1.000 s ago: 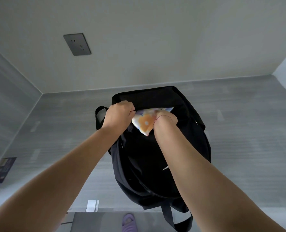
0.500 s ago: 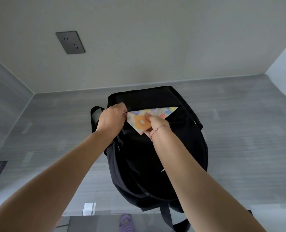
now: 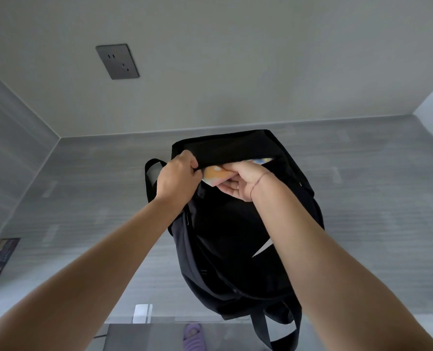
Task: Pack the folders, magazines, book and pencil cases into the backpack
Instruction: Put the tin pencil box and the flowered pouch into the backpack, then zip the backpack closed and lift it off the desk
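1. Underneath, a grey desk with a streaked wood grain fills an alcove. It is closed in by a plain beige wall at the back and by side panels to the left and right.
2. On that wall sits a dark grey socket plate. A dark printed card lies at the desk's far left, and a small white object rests at its near edge. Past that edge, a purple slipper shows on the floor.
3. Mid-desk lies the black backpack, its top opening turned toward the wall. A strap loop sticks out on its left side, and a pale mark shows on its front.
4. The left grip is clenched on the black rim of the opening, holding it up.
5. The right grip pinches a flat flowered item, thumb on top and fingers curled below. A ring and a thin bracelet show on that hand and wrist.
6. Orange, white and pastel in colour, the flowered item is mostly inside the opening. One corner shows between the two grips, and a pale strip shows under the rim. Whether it is a folder or a pencil case cannot be told.
7. Count: one backpack, one flowered item, two grips, one socket plate, one card, one slipper.
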